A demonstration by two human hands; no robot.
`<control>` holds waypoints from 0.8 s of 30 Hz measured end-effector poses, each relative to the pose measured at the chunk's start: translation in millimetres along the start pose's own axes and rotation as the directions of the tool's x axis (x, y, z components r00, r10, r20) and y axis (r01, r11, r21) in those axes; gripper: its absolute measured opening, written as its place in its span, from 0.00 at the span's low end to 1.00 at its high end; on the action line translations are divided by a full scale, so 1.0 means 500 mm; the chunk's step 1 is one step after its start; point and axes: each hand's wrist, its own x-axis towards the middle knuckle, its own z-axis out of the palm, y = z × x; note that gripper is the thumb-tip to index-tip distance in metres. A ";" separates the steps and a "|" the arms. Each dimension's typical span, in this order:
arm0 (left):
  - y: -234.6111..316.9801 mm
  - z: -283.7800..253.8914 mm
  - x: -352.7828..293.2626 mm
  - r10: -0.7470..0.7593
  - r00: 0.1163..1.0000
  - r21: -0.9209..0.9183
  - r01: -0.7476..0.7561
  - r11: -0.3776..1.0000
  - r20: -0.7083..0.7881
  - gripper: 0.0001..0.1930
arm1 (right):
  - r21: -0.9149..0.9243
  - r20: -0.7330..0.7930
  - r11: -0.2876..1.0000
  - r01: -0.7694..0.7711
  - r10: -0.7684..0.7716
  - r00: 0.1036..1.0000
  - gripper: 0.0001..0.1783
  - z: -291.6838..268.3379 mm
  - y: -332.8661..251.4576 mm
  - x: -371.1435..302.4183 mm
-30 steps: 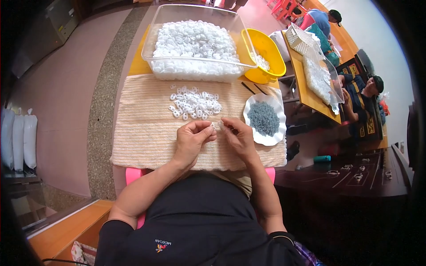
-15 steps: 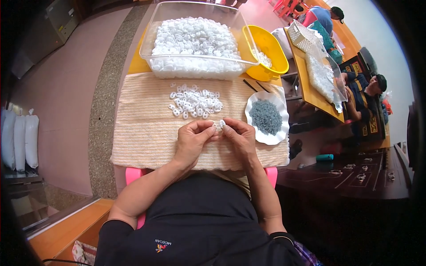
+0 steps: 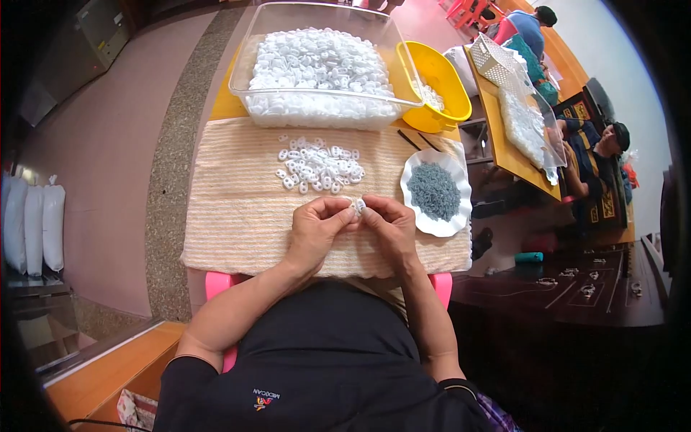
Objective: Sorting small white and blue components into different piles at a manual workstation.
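Observation:
Over the striped cloth point(image 3: 237, 209), my left hand point(image 3: 317, 232) and my right hand point(image 3: 391, 229) meet fingertip to fingertip. A small white plastic piece point(image 3: 360, 206) is pinched between them, partly covered by the fingers. Both hands are closed on it. Just beyond my fingers lies a loose pile of white oval plastic pieces with two holes point(image 3: 320, 164). Right of my right hand is a white wavy-edged plate point(image 3: 407, 167) heaped with small grey-blue parts point(image 3: 433, 190).
A large clear bin point(image 3: 324, 108) full of white pieces stands at the back, beside a yellow basin point(image 3: 455, 97). Two dark sticks point(image 3: 417, 139) lie near the plate. At right, another person point(image 3: 601, 147) sits by a table with a tray point(image 3: 529, 129). White sacks point(image 3: 52, 227) stand far left.
My fingertips have drawn slightly closer together around the white piece, which shows less between them. The whole view has shifted a little; the pile and plate look unchanged.

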 end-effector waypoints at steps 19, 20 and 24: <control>0.000 0.000 0.001 -0.018 0.999 -0.001 0.018 1.000 0.042 0.08 | 0.013 0.049 1.000 -0.022 0.021 0.999 0.13 -0.006 -0.010 -0.002; 0.001 0.000 0.000 -0.019 0.999 0.000 0.019 1.000 0.042 0.08 | 0.025 0.053 0.999 -0.032 0.031 0.998 0.13 -0.007 -0.010 -0.002; 0.000 0.001 -0.001 -0.026 0.997 0.000 0.026 1.000 0.072 0.06 | 0.092 0.069 0.995 -0.039 0.033 0.997 0.13 -0.008 -0.018 -0.003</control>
